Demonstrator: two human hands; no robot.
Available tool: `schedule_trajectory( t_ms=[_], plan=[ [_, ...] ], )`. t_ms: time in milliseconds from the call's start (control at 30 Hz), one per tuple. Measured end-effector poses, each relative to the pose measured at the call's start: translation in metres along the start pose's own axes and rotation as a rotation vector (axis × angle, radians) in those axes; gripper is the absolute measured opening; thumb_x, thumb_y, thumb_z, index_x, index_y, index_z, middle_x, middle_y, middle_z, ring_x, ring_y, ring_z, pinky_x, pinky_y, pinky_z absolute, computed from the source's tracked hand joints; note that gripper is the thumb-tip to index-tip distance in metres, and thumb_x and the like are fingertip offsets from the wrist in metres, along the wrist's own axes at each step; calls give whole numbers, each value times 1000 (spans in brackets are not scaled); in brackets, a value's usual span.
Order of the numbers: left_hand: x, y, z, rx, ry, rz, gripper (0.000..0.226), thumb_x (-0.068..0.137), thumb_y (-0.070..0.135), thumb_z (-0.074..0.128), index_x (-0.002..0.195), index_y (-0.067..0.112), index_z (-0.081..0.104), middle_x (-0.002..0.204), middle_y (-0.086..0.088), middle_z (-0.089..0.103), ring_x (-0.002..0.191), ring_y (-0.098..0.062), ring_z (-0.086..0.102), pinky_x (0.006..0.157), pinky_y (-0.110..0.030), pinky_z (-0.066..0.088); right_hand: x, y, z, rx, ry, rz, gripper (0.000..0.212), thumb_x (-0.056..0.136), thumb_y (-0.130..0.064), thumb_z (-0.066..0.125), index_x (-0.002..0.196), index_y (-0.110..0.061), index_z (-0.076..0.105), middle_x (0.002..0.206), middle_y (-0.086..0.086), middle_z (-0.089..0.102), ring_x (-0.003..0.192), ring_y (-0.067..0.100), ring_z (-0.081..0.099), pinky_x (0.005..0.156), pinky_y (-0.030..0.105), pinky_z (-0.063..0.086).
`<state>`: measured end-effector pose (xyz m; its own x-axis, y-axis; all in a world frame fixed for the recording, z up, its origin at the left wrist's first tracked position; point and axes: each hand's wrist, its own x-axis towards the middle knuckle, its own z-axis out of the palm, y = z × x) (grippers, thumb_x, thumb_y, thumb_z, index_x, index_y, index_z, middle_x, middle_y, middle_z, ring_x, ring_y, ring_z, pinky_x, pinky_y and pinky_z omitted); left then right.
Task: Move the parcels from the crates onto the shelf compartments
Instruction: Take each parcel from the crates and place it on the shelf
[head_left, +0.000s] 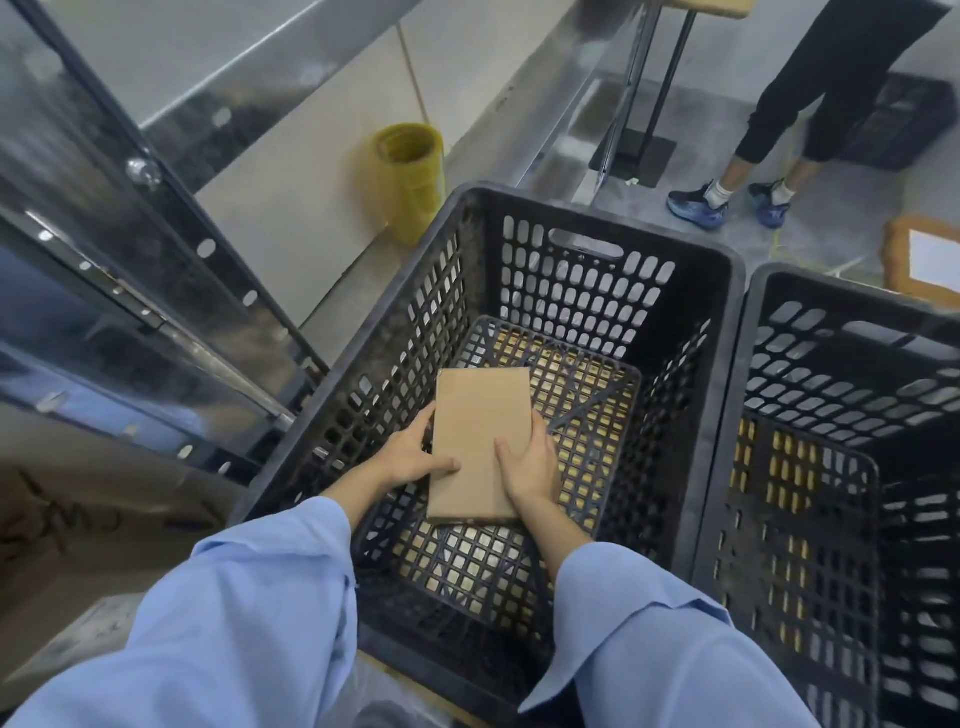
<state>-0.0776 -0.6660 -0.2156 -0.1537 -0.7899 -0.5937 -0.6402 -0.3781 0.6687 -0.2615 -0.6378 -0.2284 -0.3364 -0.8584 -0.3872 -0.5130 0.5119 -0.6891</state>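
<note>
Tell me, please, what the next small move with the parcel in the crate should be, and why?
Probably lift the parcel straight up until it clears the rim of the crate. The left hand and right hand both grip its sides, it sits low between the tall walls, and the shelf stands to the left, so it likely cannot swing over before rising.
</note>
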Motion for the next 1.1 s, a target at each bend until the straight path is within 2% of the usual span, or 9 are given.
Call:
schedule_trajectory(
  t_ms=[200,333,467,500,633,733,900,1000,1100],
  plan=[
    [1,23,-5,-116,127,100,99,76,17,82,154,29,21,137,0,53,118,-15,51,99,-30,40,2,-30,-18,49,94,-54,69,91,-32,64,150,-30,29,144,3,46,126,28,48,97,40,43],
    [-8,44,-15,-170,253,213,91,77,20,80,149,37,27,134,6,52,122,-17,51,105,-40,43,2,-56,-42,108,157,-129,69,88,-29,68,148,-32,32,140,1,49,125,25,48,94,36,41],
    [-25,72,-19,-144,370,326,86,84,14,75,151,31,24,134,10,46,110,-9,50,76,-5,39,-3,-73,-65,199,188,-199,71,84,-28,71,144,-34,34,140,-2,50,122,22,50,92,36,42],
    [-31,78,-20,-131,410,353,86,84,15,75,150,32,24,135,9,46,112,-7,46,77,-5,37,-5,-76,-71,223,192,-220,72,83,-29,72,143,-35,33,139,-2,50,122,22,50,93,38,43],
    [-57,98,-25,-112,511,422,87,81,21,78,149,35,26,145,2,48,129,-14,44,107,-39,39,-15,-88,-97,262,166,-295,82,84,-33,73,151,-35,25,139,1,44,121,20,50,93,33,39],
    [-79,107,-31,-61,591,440,89,78,28,79,149,36,25,145,2,48,131,-21,47,107,-52,41,-29,-92,-113,252,124,-369,93,85,-39,73,156,-36,14,136,4,39,116,17,47,95,33,38],
    [-125,114,-39,-34,655,527,81,79,36,75,144,46,28,122,0,56,103,-15,62,91,-49,52,-64,-92,-128,323,99,-495,88,84,-41,74,154,-32,22,137,2,42,120,12,46,102,38,41],
    [-158,114,-33,-99,635,582,72,82,32,75,139,41,32,118,-2,56,103,-15,61,95,-44,52,-91,-90,-134,401,112,-532,82,82,-45,73,148,-31,28,137,-1,50,124,16,51,102,48,47],
    [-192,111,-23,-164,607,634,69,85,22,75,141,27,34,122,1,55,105,-9,56,94,-27,47,-119,-82,-143,458,95,-550,76,85,-41,73,145,-32,27,134,-3,55,119,15,56,101,44,49]
  ],
)
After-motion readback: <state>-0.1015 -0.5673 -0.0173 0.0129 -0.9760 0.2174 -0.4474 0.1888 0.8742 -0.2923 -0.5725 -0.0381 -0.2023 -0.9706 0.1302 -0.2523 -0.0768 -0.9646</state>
